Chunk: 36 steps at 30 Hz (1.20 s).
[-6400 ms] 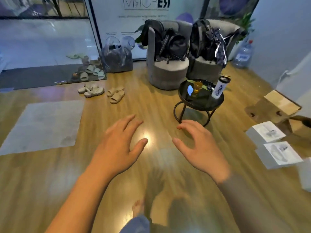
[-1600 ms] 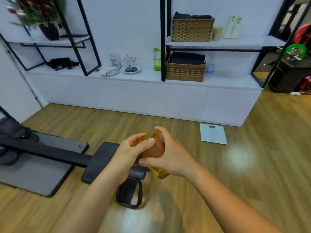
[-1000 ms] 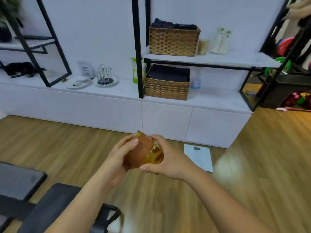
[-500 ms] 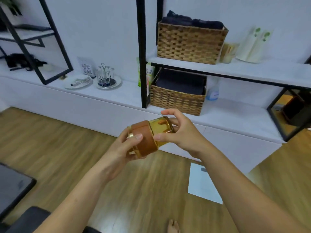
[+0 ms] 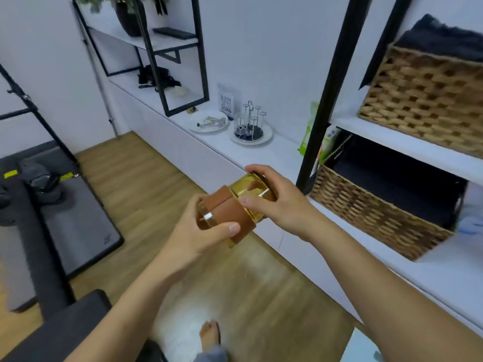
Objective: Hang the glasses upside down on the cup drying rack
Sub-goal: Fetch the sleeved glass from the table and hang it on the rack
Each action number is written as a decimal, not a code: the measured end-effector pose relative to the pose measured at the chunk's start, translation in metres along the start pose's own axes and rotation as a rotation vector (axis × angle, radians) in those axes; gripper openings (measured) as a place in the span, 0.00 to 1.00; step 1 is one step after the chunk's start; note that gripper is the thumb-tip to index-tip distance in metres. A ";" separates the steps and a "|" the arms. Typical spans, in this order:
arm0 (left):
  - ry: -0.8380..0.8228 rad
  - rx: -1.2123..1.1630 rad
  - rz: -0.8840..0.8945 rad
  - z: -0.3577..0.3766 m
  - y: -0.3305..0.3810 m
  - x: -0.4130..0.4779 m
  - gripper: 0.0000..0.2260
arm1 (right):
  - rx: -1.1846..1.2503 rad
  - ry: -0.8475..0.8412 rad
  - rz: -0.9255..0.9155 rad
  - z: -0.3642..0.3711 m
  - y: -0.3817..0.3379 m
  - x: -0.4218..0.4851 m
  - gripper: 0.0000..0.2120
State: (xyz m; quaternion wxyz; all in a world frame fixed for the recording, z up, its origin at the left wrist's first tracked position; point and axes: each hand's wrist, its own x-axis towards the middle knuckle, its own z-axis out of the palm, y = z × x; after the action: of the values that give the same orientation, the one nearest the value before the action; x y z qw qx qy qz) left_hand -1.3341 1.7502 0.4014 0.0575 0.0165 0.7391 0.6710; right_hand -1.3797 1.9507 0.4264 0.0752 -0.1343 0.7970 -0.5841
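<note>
Both of my hands hold an amber glass (image 5: 245, 190) with a brown leather sleeve, lying on its side at chest height. My left hand (image 5: 201, 231) grips the sleeved end and my right hand (image 5: 277, 202) wraps the bare amber end. The cup drying rack (image 5: 251, 121), thin metal prongs on a round white tray, stands on the white counter further back, above and beyond my hands. A clear glass seems to hang on its left prong.
A white plate (image 5: 209, 124) with small utensils sits left of the rack. A black shelf post (image 5: 321, 121) and a wicker basket (image 5: 376, 212) stand to the right. Grey exercise equipment (image 5: 52, 210) lies on the wooden floor at left.
I have walked closer to the counter and turned left; the rack now appears larger and nearer. The glass stays on its side in both hands, tilted a little more.
</note>
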 end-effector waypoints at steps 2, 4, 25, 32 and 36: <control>0.026 -0.010 0.020 -0.012 -0.008 0.031 0.30 | -0.058 -0.010 0.030 0.003 0.003 0.037 0.33; 0.044 -0.023 0.042 -0.025 -0.015 0.066 0.29 | -0.047 -0.012 0.072 0.005 0.005 0.074 0.30; 0.024 0.331 0.122 -0.155 -0.017 0.357 0.36 | -0.283 -0.094 0.158 0.014 0.015 0.399 0.16; 0.015 0.450 0.065 -0.169 -0.010 0.465 0.41 | -0.288 -0.109 0.026 -0.005 0.033 0.519 0.27; -0.020 0.480 0.041 -0.169 0.005 0.533 0.38 | -0.315 -0.108 -0.016 -0.022 0.035 0.583 0.39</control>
State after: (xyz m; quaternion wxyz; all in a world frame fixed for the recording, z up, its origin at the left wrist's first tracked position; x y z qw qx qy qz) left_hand -1.8820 1.6374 0.3890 0.0457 0.0513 0.8762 0.4770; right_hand -1.9459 1.8049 0.4220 0.0913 -0.1822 0.8722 -0.4446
